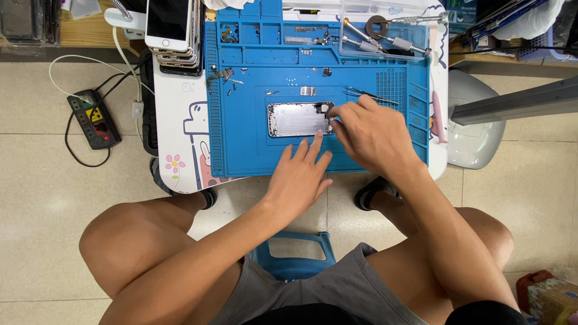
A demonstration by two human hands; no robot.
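On the floor at nine o'clock lies a black power strip [93, 118] with its cables. On the worktop's [180, 129] far left corner, at eleven o'clock, stands a stack of phones [174, 33]. Most of the top is covered by a blue repair mat [241, 150] with small trays moulded along its far edge.

In the middle of the mat lies an opened phone shell [298, 119], silver inside, flat and lengthwise left to right. The left hand [298, 177] rests at six o'clock of the shell, fingers stretched and apart, the longest fingertip touching the shell's near edge to steady it. The right hand [370, 135] sits at three o'clock of the shell, its grip pinched together at the shell's right end, perhaps on a tiny part or tool, though the fingers hide it. Thin tweezers [370, 94] lie just beyond that hand, and screwdrivers [385, 36] lie in a clear tray at one o'clock.

The shell looks light, stiff and thin, likely slippery on its metal and easily scratched or bent; the long edges seem the safest hold.
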